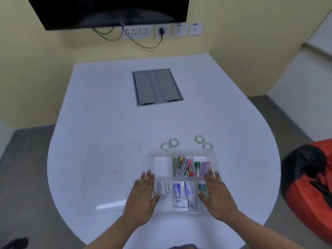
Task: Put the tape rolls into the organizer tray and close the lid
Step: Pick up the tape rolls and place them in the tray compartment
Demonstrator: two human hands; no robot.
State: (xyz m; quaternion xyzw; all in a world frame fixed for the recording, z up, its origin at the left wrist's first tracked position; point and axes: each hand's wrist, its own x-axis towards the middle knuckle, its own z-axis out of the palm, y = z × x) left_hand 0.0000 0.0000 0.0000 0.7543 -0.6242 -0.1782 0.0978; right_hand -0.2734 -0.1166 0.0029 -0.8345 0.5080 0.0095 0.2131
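A clear organizer tray [150, 159] lies on the white table, its compartments holding pens, small bottles and packets; the far-left compartment looks empty. Several clear tape rolls sit on the table just beyond it: two at the left [173, 142], [165, 146] and two at the right [199, 139], [207, 146]. The clear lid [113, 173] lies flat to the tray's left. My left hand [143, 193] rests flat at the tray's near-left edge, fingers spread, holding nothing. My right hand [215, 193] lies flat over the tray's near-right part, also holding nothing.
A grey cable hatch [157, 86] is set into the table [107, 114] farther back. An orange and black bag [309, 180] sits to the right, off the table. A dark screen and wall sockets with cables are on the far wall.
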